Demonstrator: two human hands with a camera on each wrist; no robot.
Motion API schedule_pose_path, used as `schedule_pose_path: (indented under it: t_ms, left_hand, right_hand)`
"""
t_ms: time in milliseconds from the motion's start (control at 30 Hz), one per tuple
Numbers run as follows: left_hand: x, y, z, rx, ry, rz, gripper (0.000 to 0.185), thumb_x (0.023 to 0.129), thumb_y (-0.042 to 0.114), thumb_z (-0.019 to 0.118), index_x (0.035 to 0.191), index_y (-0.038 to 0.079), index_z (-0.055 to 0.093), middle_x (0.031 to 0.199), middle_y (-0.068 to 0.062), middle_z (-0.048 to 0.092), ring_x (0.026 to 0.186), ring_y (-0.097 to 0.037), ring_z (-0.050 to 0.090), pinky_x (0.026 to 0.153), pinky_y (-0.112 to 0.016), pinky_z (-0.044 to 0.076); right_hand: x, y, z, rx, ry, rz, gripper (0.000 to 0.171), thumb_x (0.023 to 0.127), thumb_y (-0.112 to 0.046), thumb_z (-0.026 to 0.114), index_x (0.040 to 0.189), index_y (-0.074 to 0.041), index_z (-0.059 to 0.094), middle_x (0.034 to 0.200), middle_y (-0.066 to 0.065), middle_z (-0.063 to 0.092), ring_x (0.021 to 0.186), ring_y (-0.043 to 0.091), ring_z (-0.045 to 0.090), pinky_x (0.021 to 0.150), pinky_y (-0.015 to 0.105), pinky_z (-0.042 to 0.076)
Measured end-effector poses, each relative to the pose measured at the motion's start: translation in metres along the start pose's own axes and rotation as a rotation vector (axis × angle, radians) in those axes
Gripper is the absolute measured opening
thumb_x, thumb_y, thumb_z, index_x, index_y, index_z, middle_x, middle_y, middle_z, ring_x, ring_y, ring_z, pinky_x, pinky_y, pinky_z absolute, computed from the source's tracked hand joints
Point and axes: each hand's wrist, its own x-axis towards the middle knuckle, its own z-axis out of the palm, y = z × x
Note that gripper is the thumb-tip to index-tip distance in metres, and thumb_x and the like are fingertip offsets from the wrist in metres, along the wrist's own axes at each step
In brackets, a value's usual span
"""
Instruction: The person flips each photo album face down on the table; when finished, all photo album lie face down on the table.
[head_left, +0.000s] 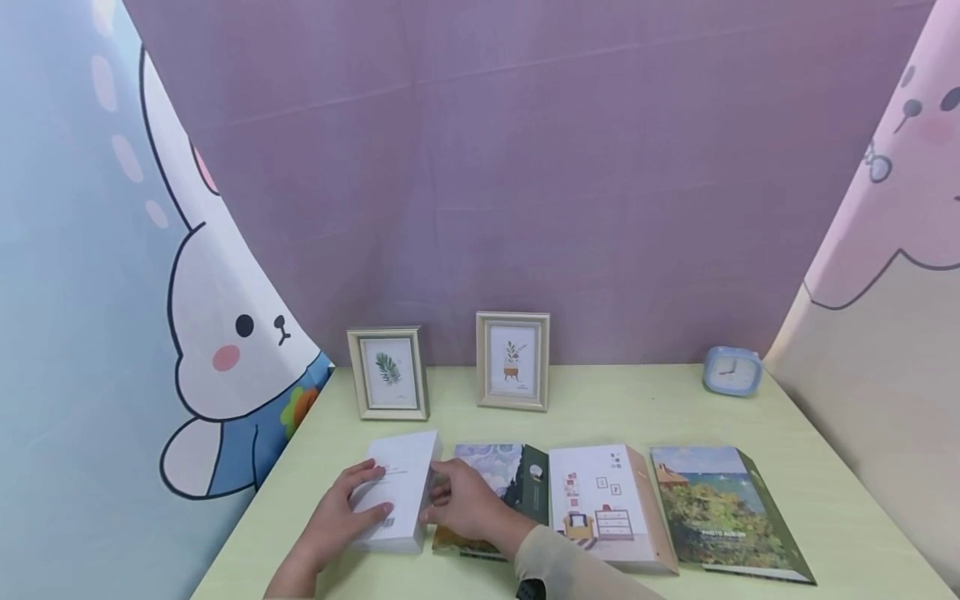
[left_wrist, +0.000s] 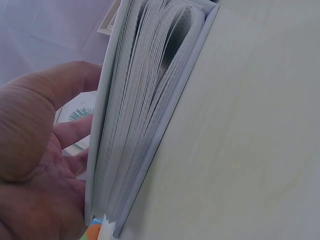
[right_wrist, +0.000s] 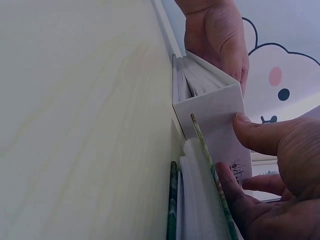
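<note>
Right now I am watching both hands working on the white album (head_left: 397, 492), which is lying flat at the near left of the pale green tabletop (head_left: 615, 408), at the left end of a row of four. Beside it, the painted album (head_left: 498, 475), the furniture album (head_left: 603, 504) and the landscape album (head_left: 723, 512) are lying side by side to the right, each flat and shut, so I am judging the row as laid out and only this last book as being settled; whether it is being squared up or about to be opened, I cannot tell. My left hand (head_left: 341, 517) is lying over the near left part of the white cover, its fingers curling onto it and the thumb tucked at the open page edge, as the left wrist view is showing against the fanned pages (left_wrist: 145, 115). My right hand (head_left: 465, 500) is reaching across from the right, sleeve low over the painted album, thumb (right_wrist: 260, 132) pressing on the white spine, fingers under its edge. So both grips are grasping the white album. Further back, two picture frames (head_left: 387, 372) and a small blue clock (head_left: 731, 371) are standing near the purple backdrop.
</note>
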Motion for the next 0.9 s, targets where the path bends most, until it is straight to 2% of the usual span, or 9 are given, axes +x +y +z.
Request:
schedule_pose_path:
  t_ms: [500,700,900]
  left_hand:
    - [0.0,0.001,0.0,0.008,0.0,-0.002,0.07,0.084,0.046,0.088,0.143,0.018,0.064,0.164,-0.013,0.04,0.152,-0.045,0.03,0.118,-0.067,0.029]
    - [0.001,0.002,-0.001,-0.009,0.006,0.042,0.069,0.085,0.039,0.088,0.145,0.015,0.062,0.164,-0.017,0.039,0.152,-0.046,0.03,0.121,-0.064,0.027]
    - [0.001,0.005,-0.004,0.013,0.022,0.045,0.069,0.087,0.036,0.087,0.147,0.013,0.06,0.163,-0.018,0.039,0.151,-0.046,0.032,0.12,-0.063,0.03]
  right_hand:
    - [-0.002,0.001,-0.001,-0.001,-0.011,-0.015,0.081,0.079,-0.007,0.091,0.15,-0.001,0.052,0.124,0.006,0.059,0.102,0.022,0.069,0.081,0.026,0.061]
    - [-0.007,0.005,-0.01,-0.012,-0.022,-0.042,0.069,0.085,-0.01,0.086,0.147,-0.007,0.058,0.123,0.004,0.06,0.108,0.023,0.068,0.083,0.025,0.06]
    - [-0.019,0.007,-0.031,-0.023,-0.033,-0.091,0.055,0.089,-0.006,0.081,0.141,-0.003,0.06,0.121,0.009,0.064,0.112,0.027,0.067,0.09,0.028,0.059]
